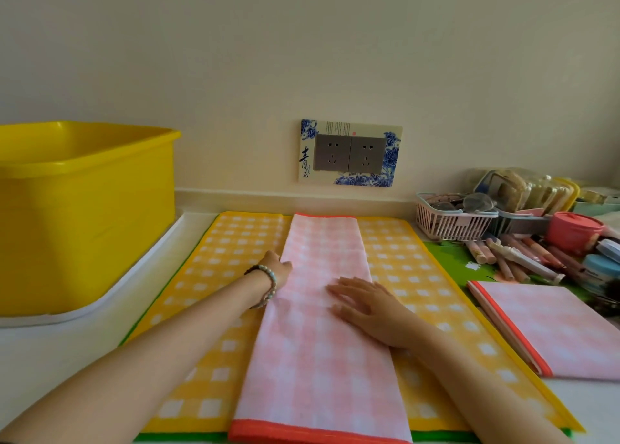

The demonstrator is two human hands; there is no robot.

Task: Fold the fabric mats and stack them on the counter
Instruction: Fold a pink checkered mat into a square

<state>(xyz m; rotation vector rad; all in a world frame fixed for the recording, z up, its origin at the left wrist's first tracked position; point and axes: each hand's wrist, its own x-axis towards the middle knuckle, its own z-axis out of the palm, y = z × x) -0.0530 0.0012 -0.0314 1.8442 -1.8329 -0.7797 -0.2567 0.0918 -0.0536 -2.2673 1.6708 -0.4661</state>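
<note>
- Mid-fold on the pink checked mat [322,326]: doubled lengthwise into a long narrow strip, running from the near edge of the worktop [40,349] toward the wall, lying on top of an unfolded yellow checked mat [419,276].
- Beneath the yellow one, slivers of a green mat [443,252] showing at the edges.
- Right grip [362,302] laid flat on the middle of the strip, fingers straight and spread, clamped on nothing, pressing the layers down.
- Left grip [278,269] touching the strip's left edge; fingertips hidden, so impossible to tell whether pinching the fabric or merely resting against it.
- Off to the right, a folded pink mat [563,329], probably the start of the stack.
- Step in hand, as judged: smoothing the lengthwise fold ahead of a crosswise one.
- Next move, on that reading: taking one red-trimmed short end in both grips and bringing it over to meet the other, edges kept square, without dragging the yellow mat along; then setting the result onto the folded pink mat.
- Yellow tub [84,209] at the left; pink basket [453,222] and scattered pens [520,259] at the right, crowding the stacking spot.
</note>
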